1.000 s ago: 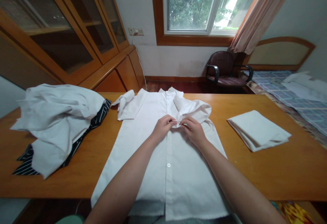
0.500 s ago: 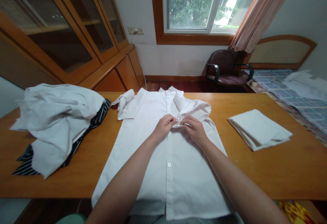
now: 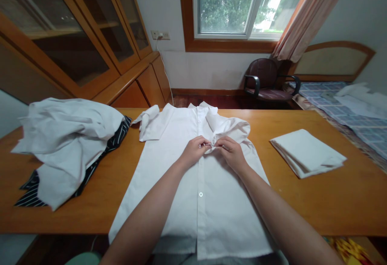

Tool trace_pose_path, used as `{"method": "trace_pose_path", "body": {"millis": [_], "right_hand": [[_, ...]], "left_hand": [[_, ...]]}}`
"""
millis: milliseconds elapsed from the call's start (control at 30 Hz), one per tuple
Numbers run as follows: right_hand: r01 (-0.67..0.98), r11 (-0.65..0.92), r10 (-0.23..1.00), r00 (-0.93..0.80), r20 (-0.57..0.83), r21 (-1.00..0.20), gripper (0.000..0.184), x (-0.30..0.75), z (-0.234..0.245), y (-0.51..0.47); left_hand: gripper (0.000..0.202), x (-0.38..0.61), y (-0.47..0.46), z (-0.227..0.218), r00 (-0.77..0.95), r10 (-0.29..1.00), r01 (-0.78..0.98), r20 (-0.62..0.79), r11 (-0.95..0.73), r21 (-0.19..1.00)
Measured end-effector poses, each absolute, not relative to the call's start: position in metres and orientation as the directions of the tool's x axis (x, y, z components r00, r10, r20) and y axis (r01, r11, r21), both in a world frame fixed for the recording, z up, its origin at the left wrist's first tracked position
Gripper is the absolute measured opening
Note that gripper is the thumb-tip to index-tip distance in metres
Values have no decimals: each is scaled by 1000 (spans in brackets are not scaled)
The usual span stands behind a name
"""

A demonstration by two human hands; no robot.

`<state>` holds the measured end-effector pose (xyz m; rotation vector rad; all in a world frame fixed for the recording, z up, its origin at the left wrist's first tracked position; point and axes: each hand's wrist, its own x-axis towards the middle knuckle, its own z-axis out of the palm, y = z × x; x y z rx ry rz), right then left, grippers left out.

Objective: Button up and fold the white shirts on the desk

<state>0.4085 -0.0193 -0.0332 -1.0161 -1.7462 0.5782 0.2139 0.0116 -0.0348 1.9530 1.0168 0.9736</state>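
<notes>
A white button-up shirt (image 3: 181,184) lies flat, front up, on the wooden table (image 3: 317,200), collar away from me. My left hand (image 3: 193,152) and my right hand (image 3: 231,152) meet at the button strip in the chest area. Both pinch the fabric there with closed fingers, fingertips almost touching. One fastened button (image 3: 200,194) shows lower on the strip. The right sleeve is bunched up behind my right hand.
A heap of white clothes over a dark striped garment (image 3: 63,144) lies at the table's left. A folded white cloth (image 3: 306,152) sits at the right. Behind stand a wooden cabinet (image 3: 75,47), a dark chair (image 3: 266,81), a bed (image 3: 347,112).
Both hands stay pinched at the same spot on the shirt's button strip; only the fingers have shifted slightly.
</notes>
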Motion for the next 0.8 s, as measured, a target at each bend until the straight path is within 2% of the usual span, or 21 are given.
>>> {"method": "trace_pose_path", "body": {"millis": [300, 433, 600, 800], "right_hand": [[315, 523, 852, -226, 473, -792, 12, 407, -35, -18], [294, 470, 881, -201, 427, -832, 9, 409, -33, -17], [285, 397, 917, -150, 369, -872, 4, 410, -36, -18], [300, 389, 921, -153, 358, -871, 1, 409, -39, -17]], "left_hand": [[13, 215, 12, -38, 316, 859, 396, 404, -506, 767], [11, 210, 13, -37, 383, 788, 357, 482, -607, 710], [6, 205, 15, -36, 436, 771, 221, 465, -593, 775], [8, 207, 13, -35, 448, 785, 237, 428, -566, 789]]}}
